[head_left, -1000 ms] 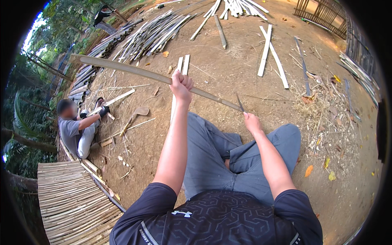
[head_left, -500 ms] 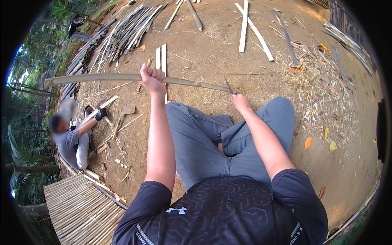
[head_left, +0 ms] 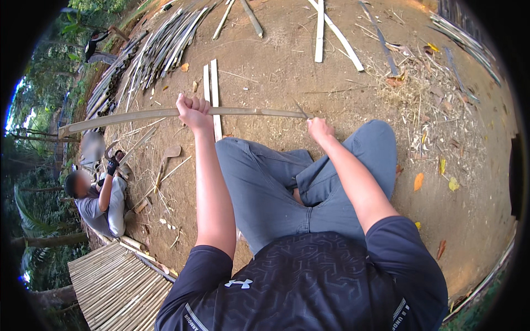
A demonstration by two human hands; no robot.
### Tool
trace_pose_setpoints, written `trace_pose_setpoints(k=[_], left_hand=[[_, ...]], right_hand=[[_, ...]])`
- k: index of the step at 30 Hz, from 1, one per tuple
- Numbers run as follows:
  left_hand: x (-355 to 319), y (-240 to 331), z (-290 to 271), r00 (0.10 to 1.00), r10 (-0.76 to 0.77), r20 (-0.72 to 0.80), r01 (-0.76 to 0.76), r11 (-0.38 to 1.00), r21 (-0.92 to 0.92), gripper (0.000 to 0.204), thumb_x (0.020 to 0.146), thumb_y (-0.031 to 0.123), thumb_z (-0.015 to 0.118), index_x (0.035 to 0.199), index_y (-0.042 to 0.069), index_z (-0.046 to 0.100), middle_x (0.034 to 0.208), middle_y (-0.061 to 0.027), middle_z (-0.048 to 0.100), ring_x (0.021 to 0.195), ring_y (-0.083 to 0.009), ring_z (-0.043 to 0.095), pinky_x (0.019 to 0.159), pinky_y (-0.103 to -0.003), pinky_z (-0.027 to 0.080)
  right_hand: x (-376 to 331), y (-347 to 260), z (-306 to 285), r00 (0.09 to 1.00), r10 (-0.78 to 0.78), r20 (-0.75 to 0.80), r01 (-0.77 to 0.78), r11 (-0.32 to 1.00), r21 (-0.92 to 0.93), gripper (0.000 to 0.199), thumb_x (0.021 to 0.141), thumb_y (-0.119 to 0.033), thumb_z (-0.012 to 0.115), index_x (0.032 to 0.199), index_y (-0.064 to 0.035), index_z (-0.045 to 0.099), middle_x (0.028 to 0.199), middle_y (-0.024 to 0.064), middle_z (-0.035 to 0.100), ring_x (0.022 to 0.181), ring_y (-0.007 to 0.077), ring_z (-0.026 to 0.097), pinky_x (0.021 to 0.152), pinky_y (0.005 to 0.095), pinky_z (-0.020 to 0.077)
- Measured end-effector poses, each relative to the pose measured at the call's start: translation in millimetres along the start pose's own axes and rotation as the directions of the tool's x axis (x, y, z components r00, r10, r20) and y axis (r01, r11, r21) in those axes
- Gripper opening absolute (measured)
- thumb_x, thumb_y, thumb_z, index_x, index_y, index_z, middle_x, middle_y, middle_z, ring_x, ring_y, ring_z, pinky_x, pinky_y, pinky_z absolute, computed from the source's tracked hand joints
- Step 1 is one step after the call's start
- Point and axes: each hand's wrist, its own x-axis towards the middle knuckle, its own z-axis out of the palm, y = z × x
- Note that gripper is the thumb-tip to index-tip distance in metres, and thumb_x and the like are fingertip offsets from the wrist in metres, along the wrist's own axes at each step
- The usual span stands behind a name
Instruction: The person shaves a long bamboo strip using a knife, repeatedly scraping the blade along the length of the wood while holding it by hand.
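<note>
A long, slightly bowed bamboo strip runs across in front of me, above my crossed legs. My left hand is wrapped round it near its middle, with the fingers closed. At the strip's right end, my right hand is closed on a knife. Its thin dark blade sticks up and left from the fist and meets the end of the strip. The knife's handle is hidden inside my fingers.
Pale split strips lie ahead, with a large pile of bamboo slats farther left. Wood shavings cover the ground at right. A person sits at left, beside a hatchet-like tool and a slatted bamboo platform.
Both my hands have shifted slightly left, and the strip's left end has dipped. The knife blade now meets the strip farther left. The person at left has drawn their gloved hand back.
</note>
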Motion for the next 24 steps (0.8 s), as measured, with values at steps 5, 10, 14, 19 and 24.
trace_pose_setpoints(k=[5,10,14,19,24], left_hand=[[-4,2,-12,0.999,-0.028,-0.027,0.027,0.999,-0.042,0.045,0.100,0.030,0.045,0.065,0.017,0.020,0.052,0.0042,0.016,0.045,-0.0099,0.012,0.044,-0.030,0.014],[1,-1,-26,1.000,-0.006,-0.024,0.005,1.000,-0.027,0.046,0.100,0.032,0.045,0.064,0.018,0.019,0.051,0.0046,0.017,0.044,-0.0094,0.013,0.042,-0.030,0.014],[-8,2,-28,0.996,0.007,-0.094,-0.008,1.000,-0.006,0.046,0.100,0.032,0.045,0.064,0.017,0.020,0.051,0.0048,0.018,0.044,-0.0098,0.013,0.042,-0.030,0.015],[-4,4,-28,0.993,-0.024,-0.116,0.022,1.000,-0.022,0.045,0.100,0.031,0.045,0.065,0.017,0.020,0.052,0.0041,0.016,0.045,-0.0106,0.012,0.044,-0.030,0.015],[-10,-1,-15,0.998,0.012,-0.060,-0.015,0.999,-0.047,0.047,0.100,0.031,0.045,0.063,0.018,0.021,0.051,0.0043,0.018,0.045,-0.0092,0.014,0.042,-0.029,0.015]], right_hand=[[-10,-7,11,0.994,-0.097,-0.054,0.095,0.995,-0.030,0.040,0.099,-0.040,0.051,0.101,-0.0067,0.074,0.099,0.0182,0.074,0.096,0.0345,0.071,0.078,0.0476,0.0565],[6,9,22,0.998,-0.025,-0.052,0.020,0.995,-0.098,0.038,0.100,-0.037,0.050,0.101,-0.0080,0.075,0.098,0.0172,0.074,0.094,0.0340,0.072,0.079,0.0459,0.0571],[4,1,21,1.000,0.030,-0.002,-0.031,0.996,-0.080,0.039,0.099,-0.040,0.053,0.106,-0.0070,0.073,0.105,0.0193,0.072,0.100,0.0366,0.070,0.085,0.0493,0.0553],[-5,4,20,0.999,0.050,0.018,-0.049,0.995,-0.087,0.040,0.099,-0.041,0.053,0.112,-0.0079,0.070,0.109,0.0188,0.072,0.104,0.0357,0.069,0.085,0.0483,0.0552],[-53,-38,5,0.982,-0.151,-0.112,0.165,0.977,0.132,0.039,0.099,-0.042,0.051,0.098,-0.0090,0.072,0.096,0.0198,0.072,0.091,0.0388,0.070,0.079,0.0502,0.0549]])
